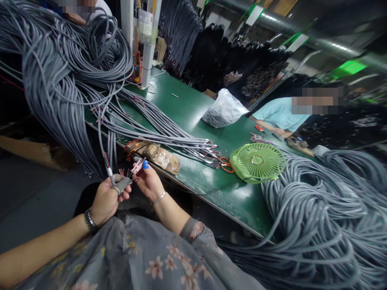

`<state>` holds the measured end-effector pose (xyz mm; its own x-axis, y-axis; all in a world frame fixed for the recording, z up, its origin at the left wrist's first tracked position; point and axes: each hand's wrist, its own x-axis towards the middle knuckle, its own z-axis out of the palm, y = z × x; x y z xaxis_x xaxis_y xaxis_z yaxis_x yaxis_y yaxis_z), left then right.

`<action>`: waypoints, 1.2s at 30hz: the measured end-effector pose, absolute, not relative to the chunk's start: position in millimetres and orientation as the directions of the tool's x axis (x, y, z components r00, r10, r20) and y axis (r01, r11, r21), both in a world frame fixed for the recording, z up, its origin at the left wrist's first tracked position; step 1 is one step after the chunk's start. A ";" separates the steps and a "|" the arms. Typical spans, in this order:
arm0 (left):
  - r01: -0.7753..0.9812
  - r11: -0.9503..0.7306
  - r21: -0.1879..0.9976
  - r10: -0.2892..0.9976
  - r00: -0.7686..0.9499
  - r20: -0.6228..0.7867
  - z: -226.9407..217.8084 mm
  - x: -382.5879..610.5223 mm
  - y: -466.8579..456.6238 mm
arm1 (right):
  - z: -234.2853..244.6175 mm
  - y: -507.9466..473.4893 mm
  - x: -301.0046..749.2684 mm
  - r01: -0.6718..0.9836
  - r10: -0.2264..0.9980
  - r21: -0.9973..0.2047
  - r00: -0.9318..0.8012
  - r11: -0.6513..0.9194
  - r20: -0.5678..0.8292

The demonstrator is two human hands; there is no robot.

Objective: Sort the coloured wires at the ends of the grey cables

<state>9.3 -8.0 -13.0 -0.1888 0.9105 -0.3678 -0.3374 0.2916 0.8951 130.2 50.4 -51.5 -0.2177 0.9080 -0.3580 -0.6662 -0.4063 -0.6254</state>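
Note:
My left hand (106,200) is closed round the end of a grey cable (122,184), whose thin coloured wires (123,173) fan out from the stripped tip. A second grey cable end (105,161) with coloured wires rises just above that hand. My right hand (148,182) pinches a small pinkish tool (138,165) right at those wire tips, with a blue cap on one finger. Both hands are held over my lap, just in front of the green table's (187,108) near edge.
A big bundle of grey cables (60,76) hangs at the left, its ends spread across the table. A green fan (257,162), orange scissors (225,164), a plastic bag (224,109) and a taped block (157,154) lie there. More cable coils (317,225) at the right. A person (281,114) works opposite.

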 end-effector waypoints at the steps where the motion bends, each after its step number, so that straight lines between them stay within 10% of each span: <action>1: -0.337 0.288 0.896 0.912 -0.188 -0.364 -13.6 9.2 -8.1 | -51.2 49.9 129.7 -0.671 0.905 -0.616 -0.221 -0.412 -0.364; 15: -0.281 0.267 0.922 0.935 -0.155 -0.318 -19.8 -3.0 -17.5 | -58.6 35.4 153.4 -0.427 0.803 -0.714 -0.499 -0.554 -0.325; 36: -0.135 0.323 0.937 0.946 0.049 -0.319 -23.2 -5.8 -16.3 | -56.3 21.0 139.6 -0.415 0.935 -0.846 -0.254 -0.335 -0.246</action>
<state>-5.8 -16.3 -23.2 0.0487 0.9464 -0.3192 -0.1351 0.3229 0.9367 139.6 21.0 -56.3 -0.2537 0.9354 -0.2463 -0.4153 -0.3353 -0.8456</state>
